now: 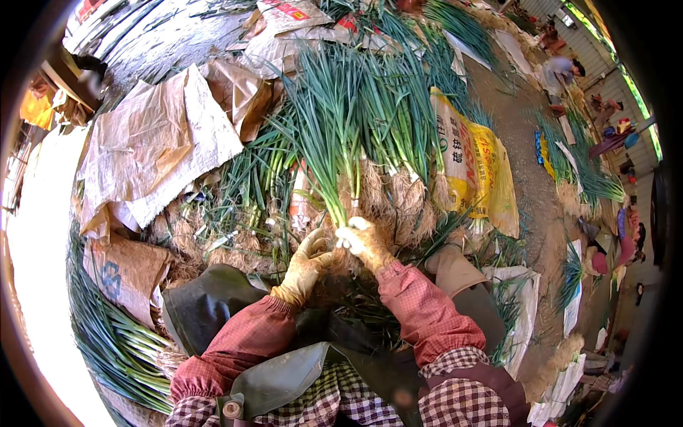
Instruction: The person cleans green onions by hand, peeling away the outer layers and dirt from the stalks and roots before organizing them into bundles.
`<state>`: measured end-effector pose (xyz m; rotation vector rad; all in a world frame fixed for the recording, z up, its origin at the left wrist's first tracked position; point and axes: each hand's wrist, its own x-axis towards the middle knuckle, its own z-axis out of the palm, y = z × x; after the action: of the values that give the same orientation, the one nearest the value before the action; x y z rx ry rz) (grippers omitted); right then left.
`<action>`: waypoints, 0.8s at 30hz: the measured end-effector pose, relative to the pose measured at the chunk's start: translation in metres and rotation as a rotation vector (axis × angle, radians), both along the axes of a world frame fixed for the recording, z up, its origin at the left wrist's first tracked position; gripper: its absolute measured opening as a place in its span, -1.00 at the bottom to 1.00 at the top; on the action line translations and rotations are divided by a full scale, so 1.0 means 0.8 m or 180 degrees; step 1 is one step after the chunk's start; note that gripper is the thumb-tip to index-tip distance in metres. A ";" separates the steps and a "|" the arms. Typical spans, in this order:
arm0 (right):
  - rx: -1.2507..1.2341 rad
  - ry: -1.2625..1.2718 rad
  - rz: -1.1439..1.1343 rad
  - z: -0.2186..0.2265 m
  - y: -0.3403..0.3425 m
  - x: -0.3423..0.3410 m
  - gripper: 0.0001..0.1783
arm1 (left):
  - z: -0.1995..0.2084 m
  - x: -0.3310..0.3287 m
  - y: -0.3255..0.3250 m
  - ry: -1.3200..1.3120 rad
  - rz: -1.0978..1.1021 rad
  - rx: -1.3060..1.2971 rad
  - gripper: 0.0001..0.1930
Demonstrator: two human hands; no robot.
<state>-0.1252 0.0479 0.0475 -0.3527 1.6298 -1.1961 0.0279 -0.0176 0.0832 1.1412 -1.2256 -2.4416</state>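
Note:
My right hand (366,244), in a pale work glove, grips a green onion bunch (339,210) by its white stems just above the roots. The long green leaves fan out away from me over the pile. Just left of the stems is my left hand (306,267), gloved too and soiled yellow-brown. Its fingers are half bent and apart, with no thing visible between them. Beyond my hands lie more green onions (398,121) in bunches, their tangled brown roots (409,199) toward me.
Beige woven sacks (156,135) cover part of the pile at left; a yellow-and-white printed sack (480,167) lies at right. More green onions (114,334) rest at lower left. Dark sheeting (213,306) covers my lap. Other people (562,67) are along the right side.

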 end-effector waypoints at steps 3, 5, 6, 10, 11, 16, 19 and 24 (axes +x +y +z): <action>-0.0074 -0.0761 -0.0090 0.030 -0.004 0.063 -0.79 | -0.050 0.018 -0.001 0.0192 0.0013 0.0280 -0.42; 0.0148 0.0434 0.0694 0.023 -0.005 0.051 -0.76 | -0.047 0.017 0.002 -0.0024 -0.0201 -0.0017 -0.51; 0.0172 0.1123 0.0916 0.024 -0.005 0.051 -0.76 | -0.029 0.018 0.006 -0.0184 -0.0190 0.0028 -0.58; -0.0237 0.3225 0.1319 0.048 -0.010 0.082 -0.78 | -0.043 0.027 0.005 0.0124 0.0173 -0.0450 -0.70; -0.1002 0.3356 0.1085 0.058 -0.010 0.096 -0.84 | -0.029 0.031 0.000 0.0527 0.0276 -0.0225 -0.72; -0.2235 0.0871 -0.1202 0.123 0.003 0.058 -0.88 | -0.028 0.048 -0.024 0.0108 0.0533 0.0203 -0.80; -0.1040 0.1219 -0.1818 0.100 0.041 -0.010 -0.78 | 0.024 0.039 -0.015 0.1053 0.0578 0.0906 -0.77; -0.1064 -0.1011 -0.0284 0.064 0.023 0.043 -0.74 | 0.023 0.040 0.001 0.1149 0.0507 0.1249 -0.74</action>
<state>-0.0904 0.0666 0.0984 -0.2830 1.1835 -1.5137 0.0596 -0.0167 0.1018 0.7832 -0.5489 -2.6735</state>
